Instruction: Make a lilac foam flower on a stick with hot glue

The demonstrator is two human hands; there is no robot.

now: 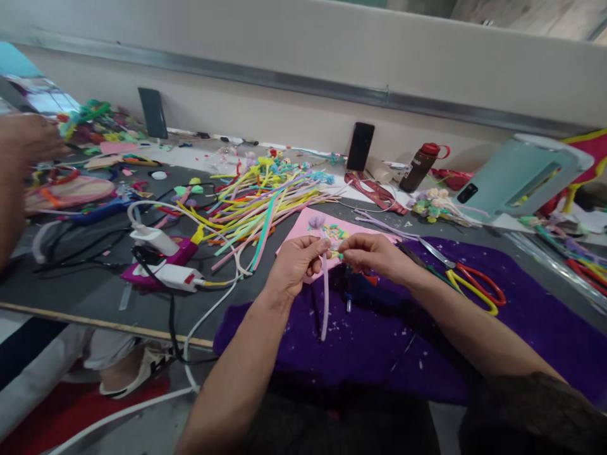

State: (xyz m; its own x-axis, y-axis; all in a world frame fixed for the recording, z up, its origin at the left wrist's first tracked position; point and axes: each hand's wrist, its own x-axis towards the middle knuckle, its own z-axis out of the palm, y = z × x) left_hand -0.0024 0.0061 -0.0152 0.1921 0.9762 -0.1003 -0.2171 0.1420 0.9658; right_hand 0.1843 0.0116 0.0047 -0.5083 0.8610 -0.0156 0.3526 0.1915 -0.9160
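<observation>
Between the thumb and fingers of my left hand is a lilac pipe cleaner flower, its fluffy head above the grip and its pale stem hanging down. My right hand is closed in a pinch close beside it. A small yellow-green piece shows between the two hands; whether the right fingertips grip it is unclear. Behind the hands lies a pink sheet with several small yellow and green bits. Under my right hand, partly hidden, rests a dark blue tool with a red part.
A purple cloth covers the table's front. Scissors with red and yellow handles lie at right. Left are many pipe cleaners and a power strip with cables. A bottle and phone stand behind. Another person's hand is far left.
</observation>
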